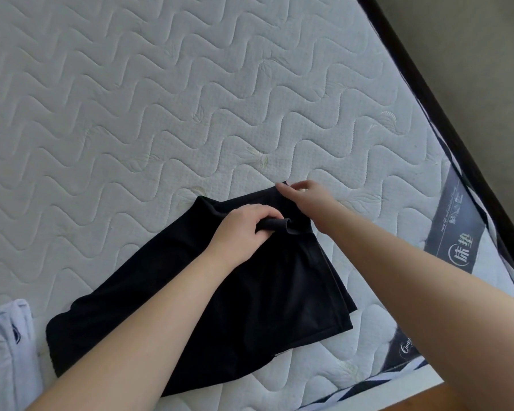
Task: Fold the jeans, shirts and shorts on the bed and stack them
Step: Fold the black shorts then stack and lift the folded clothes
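Note:
Black shorts (250, 292) lie spread on the white quilted mattress (161, 114), waistband towards the far side. My left hand (244, 229) grips a bunched fold of the waistband near its middle, fingers curled round the cloth. My right hand (306, 197) pinches the waistband's far right corner. Both forearms cross over the shorts and hide part of them.
A pale blue folded garment (9, 351) lies at the lower left, beside the shorts' leg hem. The mattress edge with grey labels (454, 226) and a dark bed frame (445, 93) run along the right. Bare floor (457, 398) shows at the lower right.

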{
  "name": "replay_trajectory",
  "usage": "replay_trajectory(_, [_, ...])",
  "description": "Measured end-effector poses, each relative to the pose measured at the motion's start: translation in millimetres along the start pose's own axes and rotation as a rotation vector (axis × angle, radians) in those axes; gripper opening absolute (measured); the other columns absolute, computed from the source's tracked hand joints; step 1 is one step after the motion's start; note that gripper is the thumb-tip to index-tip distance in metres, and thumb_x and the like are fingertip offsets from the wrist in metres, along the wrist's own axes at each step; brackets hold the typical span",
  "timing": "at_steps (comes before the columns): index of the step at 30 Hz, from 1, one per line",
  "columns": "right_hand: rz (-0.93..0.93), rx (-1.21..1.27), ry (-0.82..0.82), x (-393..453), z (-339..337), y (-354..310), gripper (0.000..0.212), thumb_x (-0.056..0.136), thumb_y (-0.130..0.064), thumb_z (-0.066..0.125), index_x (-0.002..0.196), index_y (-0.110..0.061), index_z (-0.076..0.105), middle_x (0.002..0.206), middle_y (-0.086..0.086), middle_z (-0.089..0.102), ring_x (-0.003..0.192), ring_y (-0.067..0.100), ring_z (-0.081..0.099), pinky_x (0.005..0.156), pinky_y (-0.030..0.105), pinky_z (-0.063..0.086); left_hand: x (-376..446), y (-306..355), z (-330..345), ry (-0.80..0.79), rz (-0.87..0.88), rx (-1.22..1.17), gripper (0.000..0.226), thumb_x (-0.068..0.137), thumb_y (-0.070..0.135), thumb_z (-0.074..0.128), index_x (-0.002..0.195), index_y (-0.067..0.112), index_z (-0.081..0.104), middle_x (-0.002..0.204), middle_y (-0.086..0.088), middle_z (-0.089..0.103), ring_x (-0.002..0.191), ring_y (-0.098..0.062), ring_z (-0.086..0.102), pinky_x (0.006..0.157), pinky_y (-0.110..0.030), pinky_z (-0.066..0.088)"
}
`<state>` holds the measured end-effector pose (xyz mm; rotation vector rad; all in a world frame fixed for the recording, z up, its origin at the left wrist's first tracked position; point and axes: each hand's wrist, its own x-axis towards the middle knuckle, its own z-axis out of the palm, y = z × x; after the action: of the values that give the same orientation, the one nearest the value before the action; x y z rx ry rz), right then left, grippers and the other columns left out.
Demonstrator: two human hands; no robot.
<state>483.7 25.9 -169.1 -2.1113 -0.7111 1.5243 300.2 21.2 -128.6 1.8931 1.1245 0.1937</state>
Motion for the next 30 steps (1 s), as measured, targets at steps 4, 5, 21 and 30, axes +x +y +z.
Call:
replay_trajectory(4, [-0.052, 0.079, 0.028, 6, 13, -7, 0.050, 0.085, -0.015, 0.071, 0.131, -0.019, 0.054, 0.111, -0.001, 0.064, 0.084, 0.013, 0.065, 0.067, 0.024, 0.052, 8, -2, 5, 0.060, -0.015, -0.019, 0.017, 0.090, 0.020, 0.066, 0.105, 0.026, 0.070, 0.099, 0.015, 0.069, 0.097, -0.001, 0.061, 0.088, -0.017, 0.045])
replay_trajectory(5, [-0.054, 0.171, 0.014, 7, 13, -8, 0.050, 0.085, -0.005, 0.067, 0.131, -0.018, 0.054, 0.110, 0.001, 0.067, 0.086, 0.016, 0.067, 0.068, 0.025, 0.054, 12, -3, 6, 0.078, -0.020, -0.021, 0.016, 0.091, 0.021, 0.065, 0.106, 0.026, 0.070, 0.099, 0.015, 0.069, 0.096, -0.001, 0.061, 0.087, -0.015, 0.044])
replay_trajectory(21, [-0.148, 0.319, 0.063, 20, -23, 14, 0.018, 0.096, -0.020, 0.055, 0.113, -0.024, 0.061, 0.102, -0.004, 0.072, 0.092, 0.015, 0.069, 0.079, 0.027, 0.054, 113, -11, 17, 0.217, -0.165, 0.304, 0.021, 0.088, 0.042, 0.066, 0.094, 0.022, 0.066, 0.104, 0.003, 0.060, 0.106, -0.019, 0.052, 0.091, -0.035, 0.040])
replay_trajectory(30, [-0.182, -0.621, 0.132, -48, -40, 93, 0.023, 0.094, -0.047, 0.053, 0.106, -0.028, 0.055, 0.090, -0.011, 0.061, 0.083, 0.013, 0.060, 0.067, 0.031, 0.044, 135, -18, 17, -0.038, -0.334, 0.364, 0.040, 0.080, 0.061, 0.067, 0.104, 0.030, 0.058, 0.105, 0.009, 0.063, 0.109, -0.018, 0.056, 0.094, -0.036, 0.031])
